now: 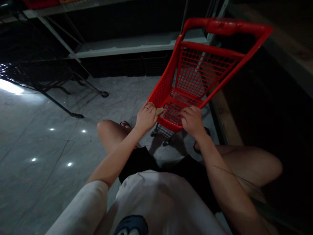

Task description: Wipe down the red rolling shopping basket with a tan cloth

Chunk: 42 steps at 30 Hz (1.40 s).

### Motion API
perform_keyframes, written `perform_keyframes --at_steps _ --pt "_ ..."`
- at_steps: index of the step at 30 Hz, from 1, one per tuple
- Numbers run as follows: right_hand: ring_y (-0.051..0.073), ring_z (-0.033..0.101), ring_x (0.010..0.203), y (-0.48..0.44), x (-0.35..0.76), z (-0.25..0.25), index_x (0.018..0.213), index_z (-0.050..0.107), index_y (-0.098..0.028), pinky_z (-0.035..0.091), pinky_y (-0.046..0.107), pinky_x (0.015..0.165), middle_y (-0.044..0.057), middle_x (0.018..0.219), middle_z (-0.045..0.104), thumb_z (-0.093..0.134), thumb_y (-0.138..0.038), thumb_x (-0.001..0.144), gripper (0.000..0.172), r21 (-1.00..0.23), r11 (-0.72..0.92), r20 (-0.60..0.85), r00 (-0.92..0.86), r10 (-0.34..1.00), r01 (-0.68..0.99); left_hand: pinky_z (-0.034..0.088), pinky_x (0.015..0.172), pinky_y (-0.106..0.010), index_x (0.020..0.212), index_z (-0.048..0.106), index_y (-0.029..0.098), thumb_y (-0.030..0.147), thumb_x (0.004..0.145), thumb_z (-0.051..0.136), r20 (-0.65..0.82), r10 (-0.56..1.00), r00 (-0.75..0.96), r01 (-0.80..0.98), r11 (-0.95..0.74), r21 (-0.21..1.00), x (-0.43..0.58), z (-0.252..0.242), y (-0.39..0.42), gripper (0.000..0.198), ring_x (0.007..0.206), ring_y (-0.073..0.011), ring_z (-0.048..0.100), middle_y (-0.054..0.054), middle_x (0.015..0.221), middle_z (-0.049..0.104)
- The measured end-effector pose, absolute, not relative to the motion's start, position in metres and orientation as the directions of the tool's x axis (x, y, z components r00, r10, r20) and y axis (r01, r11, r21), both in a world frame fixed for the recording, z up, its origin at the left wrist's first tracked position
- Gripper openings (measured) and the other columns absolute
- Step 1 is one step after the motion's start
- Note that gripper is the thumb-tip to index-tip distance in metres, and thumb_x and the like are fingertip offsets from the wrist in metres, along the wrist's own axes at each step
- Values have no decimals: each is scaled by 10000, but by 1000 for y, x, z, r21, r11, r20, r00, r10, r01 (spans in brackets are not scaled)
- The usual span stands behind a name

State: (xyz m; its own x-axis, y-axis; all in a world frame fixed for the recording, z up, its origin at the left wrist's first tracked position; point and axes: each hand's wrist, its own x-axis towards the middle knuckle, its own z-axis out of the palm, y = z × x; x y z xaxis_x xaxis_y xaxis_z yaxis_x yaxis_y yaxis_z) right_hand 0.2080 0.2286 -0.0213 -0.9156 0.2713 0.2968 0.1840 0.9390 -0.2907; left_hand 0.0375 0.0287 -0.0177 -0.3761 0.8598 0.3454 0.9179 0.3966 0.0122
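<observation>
Open from above into red cart (166, 80), between left hand (146, 117) and right hand (194, 121); narrowed near left hand by brown piece (160, 111). Blocked at far end by mesh back panel (202, 70); passable through loop under handle (223, 27). Free over floor (61, 133) to the left, up to black metal legs (57, 103). Obstructed beyond cart by pale shelf (137, 49), at right by wooden beam (227, 120).

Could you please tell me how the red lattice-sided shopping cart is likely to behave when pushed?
The red lattice-sided shopping cart would probably roll readily, as its small dark wheels stand on a glossy grey tiled floor. Its openwork panels suggest a light build, and its tall, narrow shape could make it tippy.
</observation>
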Motion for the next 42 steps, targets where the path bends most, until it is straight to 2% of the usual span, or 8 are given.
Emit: perform_keyframes --at_steps 5,9,16,23,28,31,38,42 --pt "284 578 1207 278 224 -19 1035 789 -224 321 490 1184 91 1252 723 513 -115 847 352 -182 967 255 -942 219 176 441 1200 -480 1051 722 100 283 1004 523 351 875 -335 933 361 -10 85 -15 40 274 1138 -308 667 -165 1061 755" --pt "274 618 1155 302 231 -9 1018 801 -132 289 482 1216 143 1124 759 478 -92 867 359 -64 955 164 -941 295 288 465 1150 -474 1188 699 91 280 1007 534 316 917 -243 967 256 2 118 -14 54 309 1102 -303 668 -162 1102 750" --pt "255 696 809 235 226 -9 1083 780 -155 435 381 857 141 890 795 412 -245 1019 384 -99 756 76 -752 655 648 509 1068 -410 1319 642 58 183 1044 404 332 938 -100 991 123 -49 147 -8 78 385 1111 -281 668 -151 1178 732" --pt "236 641 755 251 240 -30 857 749 -197 411 359 871 83 761 758 459 -215 940 302 -116 893 237 -861 451 436 378 1270 -450 1243 691 189 377 980 575 171 972 162 984 -147 -99 46 15 73 344 1142 -228 688 -69 1135 763" --pt "245 659 753 246 231 -31 816 736 -234 421 391 912 76 734 747 444 -209 923 313 -184 893 250 -859 446 410 335 1299 -506 1166 701 182 290 940 613 161 987 15 996 0 -94 -31 37 90 265 1274 -253 650 -64 1149 763" --pt "253 655 734 243 229 -29 781 730 -254 426 411 899 78 703 733 455 -221 908 305 -212 874 250 -841 480 436 378 1274 -497 1183 685 161 283 951 624 163 985 -54 995 66 -69 -7 33 92 269 1164 -246 704 -80 1133 771" --pt "243 647 687 254 246 -30 715 710 -257 450 413 885 64 634 680 458 -241 895 310 -245 868 288 -823 490 431 505 1150 -403 1185 697 204 246 1006 558 215 962 170 983 -181 31 79 10 75 231 1033 -213 740 -52 1072 786" --pt "245 652 655 250 251 -29 687 702 -272 477 416 870 58 610 676 475 -235 885 303 -265 878 318 -824 470 398 424 1236 -493 1119 709 222 308 955 663 246 968 -47 999 52 -11 -2 23 94 190 1148 -239 719 -46 1078 793"
